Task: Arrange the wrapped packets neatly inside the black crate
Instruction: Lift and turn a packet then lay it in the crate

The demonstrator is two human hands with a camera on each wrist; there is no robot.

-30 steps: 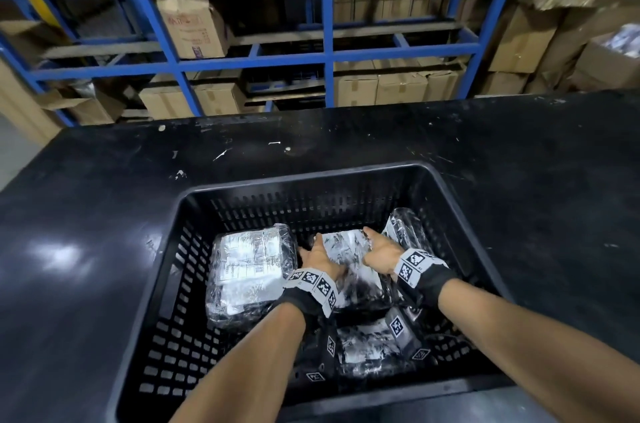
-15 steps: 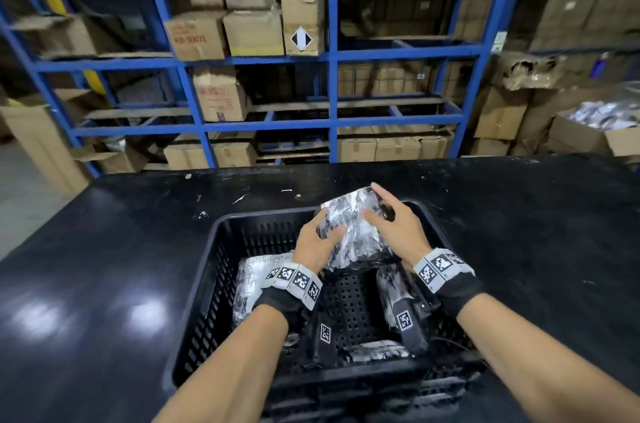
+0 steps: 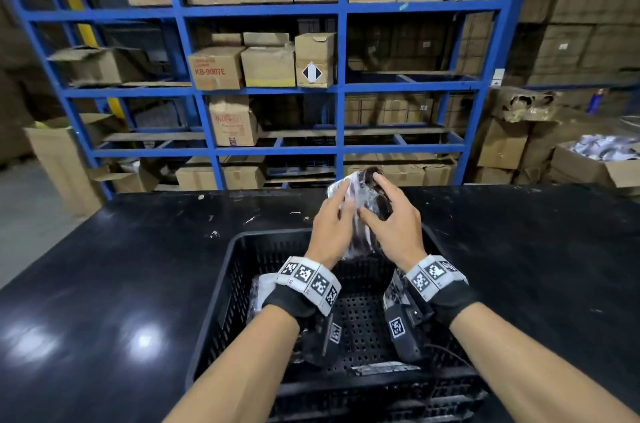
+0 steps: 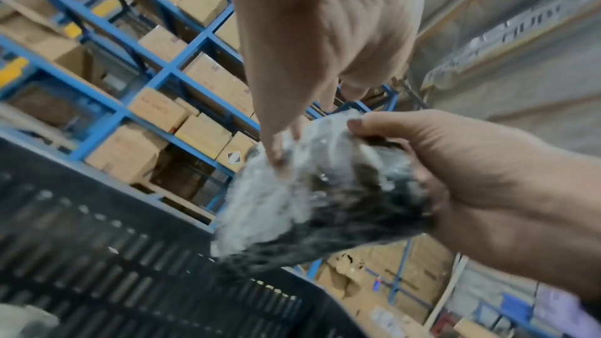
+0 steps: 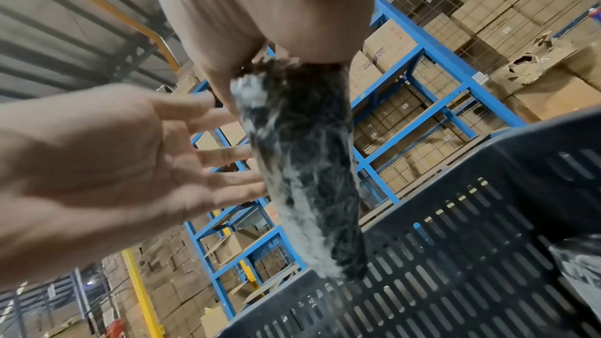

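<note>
A packet [image 3: 360, 208], wrapped in clear film over dark contents, is held up on end above the far rim of the crate [image 3: 221, 287], clear of its floor. It is pinched by the right hand [image 3: 391, 225], thumb on the near face and fingers curled round the top edge. The left hand [image 3: 332, 225] is laid against the other face with fingers straight, pressing rather than clasping. Other packets [image 3: 263, 291] are seen lying along the crate's left and right sides, the middle of the floor being bare. The packet would best be turned flat, lowered into that gap and set square to its neighbours; the slippery film is judged likely to slide if the pinch is loosened early.
</note>
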